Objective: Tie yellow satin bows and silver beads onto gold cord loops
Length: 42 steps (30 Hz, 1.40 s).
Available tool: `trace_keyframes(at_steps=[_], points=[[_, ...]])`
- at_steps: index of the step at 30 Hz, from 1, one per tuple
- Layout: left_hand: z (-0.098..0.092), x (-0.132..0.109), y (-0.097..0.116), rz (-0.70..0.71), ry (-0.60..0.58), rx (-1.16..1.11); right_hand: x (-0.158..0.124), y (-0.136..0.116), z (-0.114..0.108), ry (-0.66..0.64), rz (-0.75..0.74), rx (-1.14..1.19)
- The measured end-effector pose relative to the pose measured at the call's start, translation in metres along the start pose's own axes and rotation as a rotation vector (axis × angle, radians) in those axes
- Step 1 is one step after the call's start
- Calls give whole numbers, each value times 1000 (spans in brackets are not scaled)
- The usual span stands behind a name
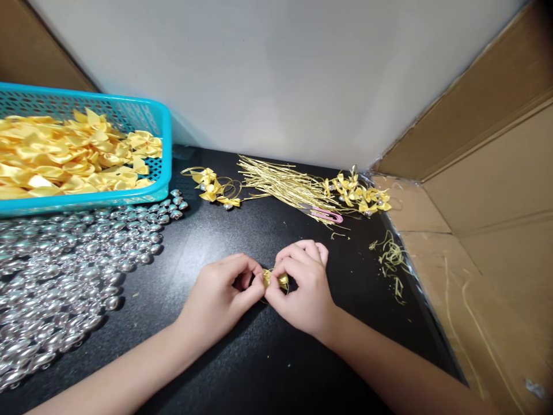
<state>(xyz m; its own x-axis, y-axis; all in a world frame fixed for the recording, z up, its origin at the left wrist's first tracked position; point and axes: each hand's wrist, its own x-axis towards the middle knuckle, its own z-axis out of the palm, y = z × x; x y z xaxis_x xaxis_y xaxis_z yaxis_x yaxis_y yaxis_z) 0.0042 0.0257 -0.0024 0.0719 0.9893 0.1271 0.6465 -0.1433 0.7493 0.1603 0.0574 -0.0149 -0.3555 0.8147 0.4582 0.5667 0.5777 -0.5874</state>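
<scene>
My left hand [222,297] and my right hand [302,285] meet over the middle of the black table [259,369], fingers curled and pinched. Between their fingertips sits a small yellow ribbon bow [275,279] with a thin gold wire looped round it. Both hands grip it. Behind them lies a bundle of gold wire strands [285,184] with a pink clip [327,216] at its near end.
A blue basket [166,144] full of yellow bows stands at the back left. Silver heart beads [56,276] cover the table's left side. Finished bows with wires lie at the back centre [213,189] and back right [360,196]. Cardboard [479,230] walls the right; wire scraps [391,256] lie by it.
</scene>
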Motion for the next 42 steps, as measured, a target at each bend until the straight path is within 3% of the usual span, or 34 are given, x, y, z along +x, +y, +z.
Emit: trace_keyframes(at_steps=[14, 21, 28, 31, 38, 42], points=[[-6, 1, 2, -35, -57, -83, 2, 0, -4, -49, 3, 73], [-9, 5, 0, -210, -170, -225, 1, 0, -2, -34, -28, 62], [-8, 3, -5, -286, -127, -340, 2, 0, -4, -34, -9, 82], [-8, 2, -7, -226, -79, -329, 3, -1, -6, -23, -12, 93], [-9, 0, -8, 107, -20, -149, 4, 0, -7, -62, 12, 136], [-8, -2, -8, 186, -32, -134, 3, 0, -8, -94, 15, 173]])
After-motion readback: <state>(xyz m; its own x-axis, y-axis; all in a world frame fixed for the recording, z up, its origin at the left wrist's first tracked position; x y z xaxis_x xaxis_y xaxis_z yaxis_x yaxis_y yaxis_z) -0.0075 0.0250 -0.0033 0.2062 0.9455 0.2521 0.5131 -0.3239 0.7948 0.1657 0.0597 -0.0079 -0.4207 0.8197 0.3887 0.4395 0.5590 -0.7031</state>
